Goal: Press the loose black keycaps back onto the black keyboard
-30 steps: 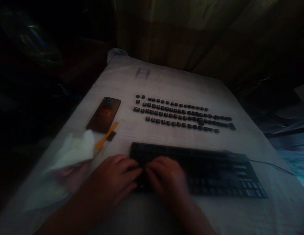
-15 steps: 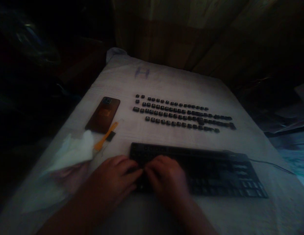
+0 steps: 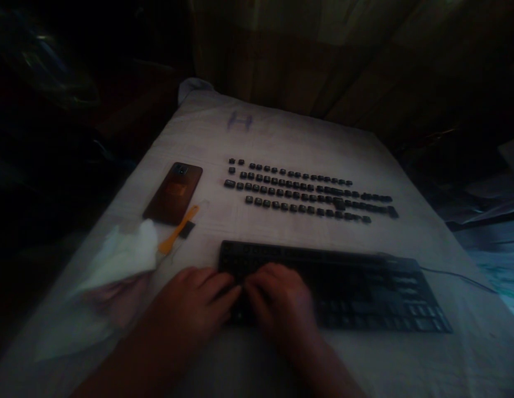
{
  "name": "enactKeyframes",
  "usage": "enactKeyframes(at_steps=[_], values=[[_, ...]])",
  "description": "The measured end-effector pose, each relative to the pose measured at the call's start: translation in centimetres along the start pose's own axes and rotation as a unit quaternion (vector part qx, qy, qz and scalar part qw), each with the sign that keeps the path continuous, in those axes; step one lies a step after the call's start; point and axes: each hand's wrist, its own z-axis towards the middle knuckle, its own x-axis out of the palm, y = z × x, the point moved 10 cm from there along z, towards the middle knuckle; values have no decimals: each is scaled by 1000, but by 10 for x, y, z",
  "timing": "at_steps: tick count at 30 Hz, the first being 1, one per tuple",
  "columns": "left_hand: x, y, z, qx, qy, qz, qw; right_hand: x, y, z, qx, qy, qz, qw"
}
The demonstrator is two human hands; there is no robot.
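- A pale sheet covers the flat top; all these things lie on it.
- The black computer keyboard lies flat in front; its cord runs off to the right.
- A crumpled white bundle sits at the left; pink shows in its fold.
- The left hand and right hand meet over the keyboard's left end; both are bunched up small, with a narrow grip; it is too dim to tell if they pinch anything; soft, small moves and a steady keyboard would work best, I think.
- The brown phone lies face down.
- The orange tool lies by a small dark block.
- Little black keycaps make four rows past the keyboard; they lie loose, not in a box.
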Motion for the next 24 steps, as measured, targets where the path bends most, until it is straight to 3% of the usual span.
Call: enactKeyframes(at_steps=[9, 16, 24], values=[[2, 4, -1, -33, -18, -16, 999, 2, -1, -2, -5, -3, -12, 1000], [3, 5, -1, -45, 6, -38, 998, 3, -1, -1, -1, 12, -17, 1000], [10, 6, -6, -55, -28, -34, 998, -8, -10, 1, -10, -21, 102, 995]])
